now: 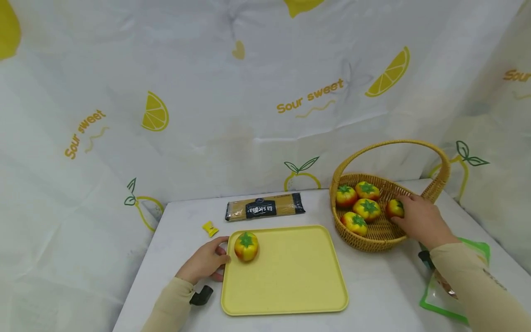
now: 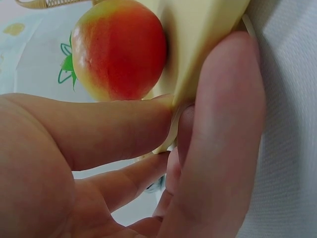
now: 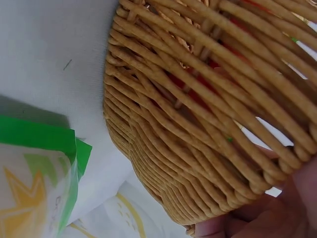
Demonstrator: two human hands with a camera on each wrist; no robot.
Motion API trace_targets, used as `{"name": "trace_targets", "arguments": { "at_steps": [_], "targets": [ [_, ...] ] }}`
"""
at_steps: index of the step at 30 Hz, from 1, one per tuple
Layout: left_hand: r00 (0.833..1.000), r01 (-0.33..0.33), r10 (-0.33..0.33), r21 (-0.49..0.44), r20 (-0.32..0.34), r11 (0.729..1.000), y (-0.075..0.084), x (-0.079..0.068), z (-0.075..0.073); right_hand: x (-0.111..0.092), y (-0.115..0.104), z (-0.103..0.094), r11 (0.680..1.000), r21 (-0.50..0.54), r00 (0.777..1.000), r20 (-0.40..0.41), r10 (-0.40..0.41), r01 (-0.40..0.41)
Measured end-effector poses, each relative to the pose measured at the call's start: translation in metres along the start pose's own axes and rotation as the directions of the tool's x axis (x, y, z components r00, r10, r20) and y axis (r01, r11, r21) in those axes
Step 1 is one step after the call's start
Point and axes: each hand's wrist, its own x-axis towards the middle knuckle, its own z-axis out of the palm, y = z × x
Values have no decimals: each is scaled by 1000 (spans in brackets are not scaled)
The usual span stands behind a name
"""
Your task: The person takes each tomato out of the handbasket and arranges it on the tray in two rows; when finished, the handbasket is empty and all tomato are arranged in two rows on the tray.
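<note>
At the left edge of the yellow tray (image 1: 286,276), my left hand (image 1: 206,261) pinches the rim. In the left wrist view the thumb lies on the upper side of the rim and fingers reach beneath it. A red-and-yellow persimmon (image 1: 246,246) with green leaves sits in the tray's far left corner, close to that hand. My right hand (image 1: 425,220) reaches over the near right rim of a wicker basket (image 1: 373,244) and grips a persimmon (image 1: 394,209) inside it. Several other persimmons (image 1: 367,210) lie in the basket's left half. Basket weave hides most of this hand in the right wrist view.
A pasta packet (image 1: 265,207) lies behind the tray, and a small yellow wrapped sweet (image 1: 210,228) is to its left. Under the right forearm lies a green-edged bag (image 1: 439,295). The basket's tall handle (image 1: 390,142) arches above it. A printed curtain (image 1: 232,138) hangs behind the table.
</note>
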Motion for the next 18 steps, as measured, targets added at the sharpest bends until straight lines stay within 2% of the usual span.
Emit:
{"name": "trace_targets", "arguments": {
  "at_steps": [13, 18],
  "targets": [
    [1000, -10, 10, -18, 14, 1000, -2, 0, 1, 5, 3, 4, 1000, 19, 999, -33, -6, 6],
    [1000, -13, 13, -7, 9, 1000, -2, 1, 0, 0, 0, -5, 997, 83, 1000, -8, 8, -8]
  ]
}}
